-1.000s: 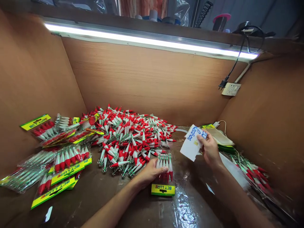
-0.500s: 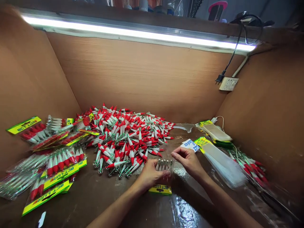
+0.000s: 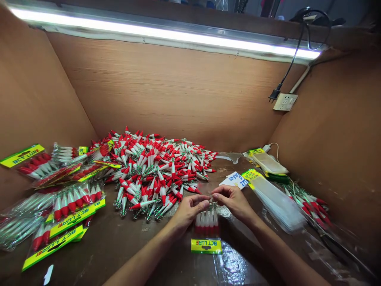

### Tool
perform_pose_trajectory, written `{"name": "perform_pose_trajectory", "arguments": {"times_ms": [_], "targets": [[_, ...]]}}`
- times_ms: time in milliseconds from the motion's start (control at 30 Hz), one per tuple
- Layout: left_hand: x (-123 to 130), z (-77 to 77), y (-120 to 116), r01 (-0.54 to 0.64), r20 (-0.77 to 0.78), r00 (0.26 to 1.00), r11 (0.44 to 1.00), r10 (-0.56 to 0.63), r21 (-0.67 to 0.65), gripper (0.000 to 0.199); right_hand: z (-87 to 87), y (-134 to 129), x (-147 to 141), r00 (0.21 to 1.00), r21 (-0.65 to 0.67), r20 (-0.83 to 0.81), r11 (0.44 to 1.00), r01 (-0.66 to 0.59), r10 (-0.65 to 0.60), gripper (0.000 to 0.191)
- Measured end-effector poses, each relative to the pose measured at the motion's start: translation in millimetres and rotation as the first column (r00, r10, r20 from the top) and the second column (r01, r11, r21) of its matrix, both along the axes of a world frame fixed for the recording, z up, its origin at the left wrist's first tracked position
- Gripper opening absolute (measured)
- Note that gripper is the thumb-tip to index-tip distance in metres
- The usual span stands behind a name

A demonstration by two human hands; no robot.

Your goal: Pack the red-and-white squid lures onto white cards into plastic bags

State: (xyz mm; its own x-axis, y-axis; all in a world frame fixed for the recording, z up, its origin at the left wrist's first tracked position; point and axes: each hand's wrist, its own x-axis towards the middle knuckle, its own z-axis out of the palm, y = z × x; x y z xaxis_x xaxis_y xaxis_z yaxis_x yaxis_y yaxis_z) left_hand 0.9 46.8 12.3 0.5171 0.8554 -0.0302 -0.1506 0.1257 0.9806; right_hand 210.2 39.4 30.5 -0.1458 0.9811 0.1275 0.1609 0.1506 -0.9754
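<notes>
A clear plastic bag of fishing lures (image 3: 206, 224) lies in front of me, its yellow "BCT LURE" header toward me. Inside it several red-and-white lures sit side by side, hook ends pointing away. My left hand (image 3: 190, 208) pinches the bag's far end between thumb and forefinger. Close beside it, my right hand (image 3: 232, 200) also has its fingertips closed on that end, just past the hooks. Beyond both hands spreads a large pile of loose red-and-white lures (image 3: 154, 171).
Filled lure bags (image 3: 74, 202) are heaped at the left. To the right lie flat clear bags with yellow headers (image 3: 276, 202), a handwritten card (image 3: 233, 179) and more lures (image 3: 312, 208). A black plug (image 3: 275, 93) hangs near the wall socket (image 3: 285, 102).
My left hand has moved from the middle of the bag to its far end, uncovering the lures. My right hand has come in to meet it there.
</notes>
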Motion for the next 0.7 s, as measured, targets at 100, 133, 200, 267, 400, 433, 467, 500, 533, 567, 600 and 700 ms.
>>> {"name": "perform_pose_trajectory", "arguments": {"times_ms": [100,133,200,267,400,433,467,500,533,567,600,700], "targets": [[0,-2.0,1,-0.051,-0.013,0.999,0.995,0.050,-0.091,0.047,-0.7,0,1,1.000,-0.006,0.002,1.000,-0.027,0.028,0.025],[0,-3.1,0,-0.068,-0.020,0.998,0.991,0.066,-0.114,0.049,0.0,0,1,0.999,-0.008,0.016,0.999,-0.039,0.040,0.026],[0,-4.8,-1,-0.095,-0.009,0.995,0.984,0.095,-0.147,0.054,2.1,0,2,0.997,-0.015,0.053,0.998,-0.062,0.063,0.028],[1,-5.5,-1,-0.112,0.010,0.993,0.981,0.115,-0.158,0.057,4.2,-1,3,0.994,-0.019,0.081,0.998,-0.066,0.067,0.031],[2,-6.6,-1,-0.124,0.042,0.990,0.980,0.132,-0.154,0.058,5.1,-3,2,0.990,-0.021,0.097,0.994,-0.104,0.105,0.034],[3,-7.5,0,-0.124,0.048,0.990,0.981,0.133,-0.148,0.058,4.7,-4,1,0.989,-0.024,0.094,0.993,-0.115,0.117,0.034],[3,-8.6,0,-0.127,0.053,0.989,0.982,0.135,-0.144,0.057,4.1,-4,0,0.988,-0.030,0.088,0.992,-0.126,0.128,0.033],[4,-9.8,0,-0.132,0.058,0.988,0.981,0.141,-0.140,0.057,3.5,-5,0,0.988,-0.039,0.075,0.990,-0.133,0.136,0.032],[5,-10.8,1,-0.139,0.063,0.987,0.981,0.149,-0.138,0.057,2.6,-5,-1,0.988,-0.050,0.058,0.989,-0.140,0.143,0.032],[6,-11.5,0,-0.147,0.068,0.985,0.980,0.157,-0.136,0.057,1.6,-5,-1,0.988,-0.060,0.041,0.987,-0.148,0.150,0.032],[7,-11.9,0,-0.153,0.072,0.984,0.979,0.164,-0.136,0.058,0.2,-4,0,0.988,-0.068,0.029,0.986,-0.151,0.153,0.032],[6,-11.3,0,-0.144,0.057,0.986,0.979,0.154,-0.145,0.062,-5.2,0,4,0.990,-0.072,0.038,0.988,-0.134,0.137,0.030]]}}
